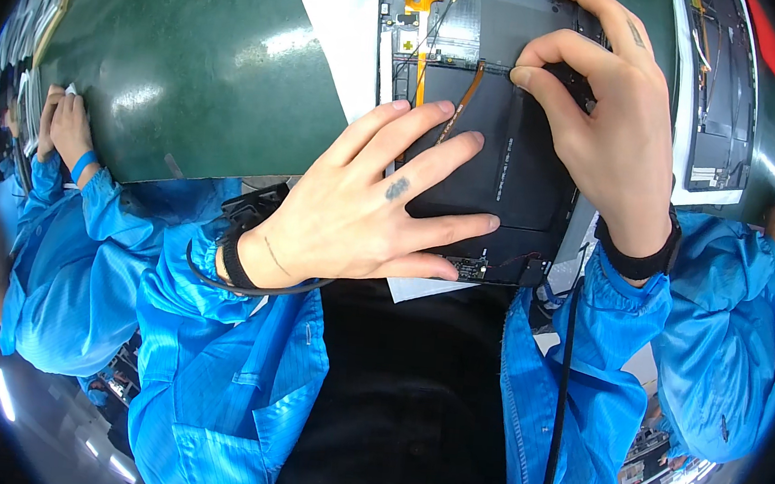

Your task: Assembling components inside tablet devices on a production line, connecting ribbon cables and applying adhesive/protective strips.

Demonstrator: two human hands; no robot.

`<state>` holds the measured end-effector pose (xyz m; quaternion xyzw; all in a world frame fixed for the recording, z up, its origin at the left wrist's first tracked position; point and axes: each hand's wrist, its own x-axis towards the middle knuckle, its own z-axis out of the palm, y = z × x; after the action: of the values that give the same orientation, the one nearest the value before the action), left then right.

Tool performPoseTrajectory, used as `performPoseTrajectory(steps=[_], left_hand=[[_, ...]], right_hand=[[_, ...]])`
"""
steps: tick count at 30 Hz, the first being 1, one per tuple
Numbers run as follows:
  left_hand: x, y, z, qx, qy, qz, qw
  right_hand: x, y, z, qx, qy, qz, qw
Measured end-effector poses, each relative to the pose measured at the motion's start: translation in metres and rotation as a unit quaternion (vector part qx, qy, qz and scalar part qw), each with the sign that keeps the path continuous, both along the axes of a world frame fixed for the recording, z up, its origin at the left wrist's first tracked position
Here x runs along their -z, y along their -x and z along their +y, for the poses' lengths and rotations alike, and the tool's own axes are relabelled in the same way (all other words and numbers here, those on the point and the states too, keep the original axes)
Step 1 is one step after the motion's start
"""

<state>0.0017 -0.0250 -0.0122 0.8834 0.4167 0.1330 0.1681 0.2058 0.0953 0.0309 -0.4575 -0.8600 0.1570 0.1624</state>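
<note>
Shiny blue jacket (208, 401), lower left and right; black clothing (406, 400), lower centre; black wristbands (236, 267); dark mark (397, 188), left hand (363, 205).

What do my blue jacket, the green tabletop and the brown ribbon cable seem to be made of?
Blue jacket: probably woven synthetic, satiny; it shines along creases. Green tabletop: perhaps rubber or vinyl, semi-gloss, with blurred reflections. Brown ribbon cable: likely plastic film, smooth; it looks thin, flat.
</note>
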Motion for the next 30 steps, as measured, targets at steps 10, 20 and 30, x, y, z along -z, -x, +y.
performPoseTrajectory(steps=[10,20,30], left_hand=[[-0.011,-0.009,0.020,-0.089,-0.022,0.053,0.994],[-0.010,-0.022,0.032,-0.184,-0.023,0.063,0.981],[-0.008,-0.017,0.031,-0.203,-0.030,0.040,0.978]], right_hand=[[-0.010,0.004,0.004,0.010,0.006,-0.024,1.000],[0.010,-0.016,0.018,-0.036,0.038,-0.008,0.999],[0.032,-0.014,0.024,-0.037,-0.032,0.114,0.992]])
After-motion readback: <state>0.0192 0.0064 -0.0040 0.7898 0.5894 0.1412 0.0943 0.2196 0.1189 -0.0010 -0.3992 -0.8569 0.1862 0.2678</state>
